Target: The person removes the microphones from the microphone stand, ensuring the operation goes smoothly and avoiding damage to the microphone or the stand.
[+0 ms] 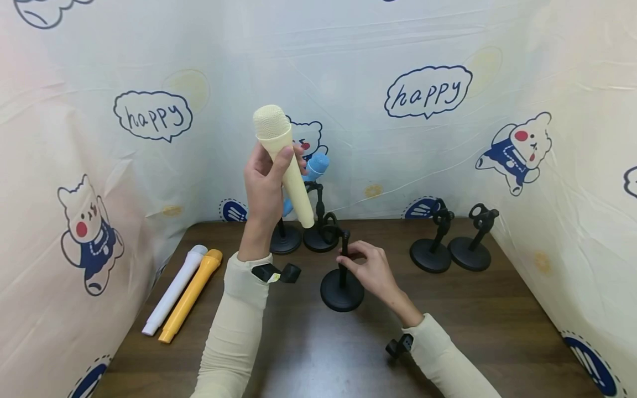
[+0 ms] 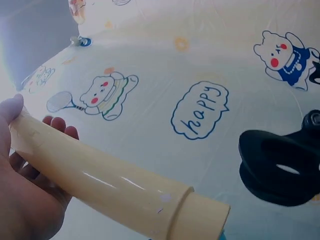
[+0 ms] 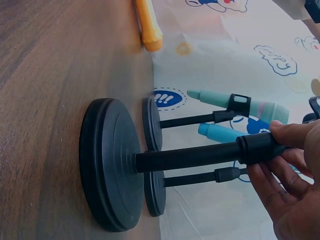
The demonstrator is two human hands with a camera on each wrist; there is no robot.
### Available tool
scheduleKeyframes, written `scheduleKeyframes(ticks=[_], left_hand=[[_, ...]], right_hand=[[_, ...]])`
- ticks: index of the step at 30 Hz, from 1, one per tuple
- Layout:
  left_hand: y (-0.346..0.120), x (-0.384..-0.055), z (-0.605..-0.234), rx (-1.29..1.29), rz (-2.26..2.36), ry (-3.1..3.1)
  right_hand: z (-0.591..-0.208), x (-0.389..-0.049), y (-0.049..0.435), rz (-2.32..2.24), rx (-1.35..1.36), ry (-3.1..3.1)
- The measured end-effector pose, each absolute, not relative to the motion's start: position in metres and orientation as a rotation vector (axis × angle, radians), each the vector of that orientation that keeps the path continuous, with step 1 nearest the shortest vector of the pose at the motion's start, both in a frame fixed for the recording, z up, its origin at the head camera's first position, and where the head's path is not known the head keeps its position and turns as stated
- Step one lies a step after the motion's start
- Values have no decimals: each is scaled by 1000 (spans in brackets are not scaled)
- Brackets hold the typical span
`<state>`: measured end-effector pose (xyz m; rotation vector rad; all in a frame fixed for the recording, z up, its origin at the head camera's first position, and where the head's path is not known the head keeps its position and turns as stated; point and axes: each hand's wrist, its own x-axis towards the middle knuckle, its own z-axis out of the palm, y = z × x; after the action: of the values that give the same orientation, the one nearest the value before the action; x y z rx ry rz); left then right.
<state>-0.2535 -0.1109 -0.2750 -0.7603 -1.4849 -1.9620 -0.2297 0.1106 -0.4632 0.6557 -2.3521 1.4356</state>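
Your left hand (image 1: 264, 182) grips the cream microphone (image 1: 285, 160) around its upper handle, holding it raised well above the table with the mesh head up and the tail end tilted down toward the middle stand (image 1: 341, 282). Your right hand (image 1: 370, 271) pinches that stand's post just under the clip, fingers curled round it, so the base sits flat near the middle of the table. By the look of it you are at the seating step: the microphone is lifted but not yet in the clip. The next move seems to call for lowering the tail end into the clip while the right hand keeps the post from tipping. Mind the back edge: two stands (image 1: 303, 235) sit just behind, one carrying a blue microphone (image 1: 311, 171) close behind the cream one, so there is little room to swing backward. Toward the back right corner two empty stands (image 1: 450, 249) stand well apart from your hands. Along the left edge lie a white microphone (image 1: 174, 290) and an orange microphone (image 1: 191, 296), side by side. The open room lies toward the front edge.
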Motion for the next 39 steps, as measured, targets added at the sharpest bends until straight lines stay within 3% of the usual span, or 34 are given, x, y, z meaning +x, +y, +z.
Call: scheduleKeyframes(ticks=[9,39], left_hand=[[-129,-245,-282,-776,-1870,-1692],[-210,-218,-327,-444,-1710,-2095]], right_hand=[[-463,-229,109,1459,637,-2360],[-461,-227,109,1482,634,-2366]])
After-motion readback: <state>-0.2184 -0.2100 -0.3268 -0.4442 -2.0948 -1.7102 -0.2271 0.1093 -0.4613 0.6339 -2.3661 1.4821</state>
